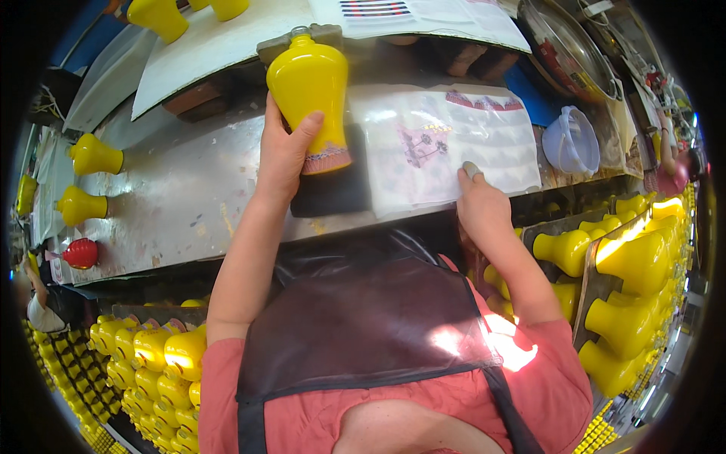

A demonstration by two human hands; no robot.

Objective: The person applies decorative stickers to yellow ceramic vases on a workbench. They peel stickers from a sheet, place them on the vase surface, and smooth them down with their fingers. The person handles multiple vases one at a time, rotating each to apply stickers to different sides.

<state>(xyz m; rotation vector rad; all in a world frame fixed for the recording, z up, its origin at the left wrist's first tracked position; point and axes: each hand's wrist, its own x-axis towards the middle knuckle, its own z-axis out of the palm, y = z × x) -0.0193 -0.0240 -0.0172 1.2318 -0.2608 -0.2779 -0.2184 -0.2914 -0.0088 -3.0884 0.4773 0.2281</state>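
My left hand (283, 147) is wrapped round the lower part of a glossy yellow vase-shaped bottle (308, 79). A pinkish patterned band (327, 159) runs round the bottle's foot. Its narrow neck points away from me, beside a notched grey block (327, 35). Under the foot lies a black pad (329, 198). My right hand (484, 204) is closed at the near edge of a pale, wet-looking decal sheet (393, 170). Something greyish shows at its thumb tip; whether it is held is unclear. The sheet bears a pink floral print (425, 146) and a patterned strip (484, 101).
A lilac bucket (571, 144) stands right of the sheet, near a large metal basin (567, 49). Across the far side runs a raised white board (219, 49). Yellow bottles (97, 153) and a red pot-like object (81, 253) sit left. Racked yellow bottles (631, 325) flank me.
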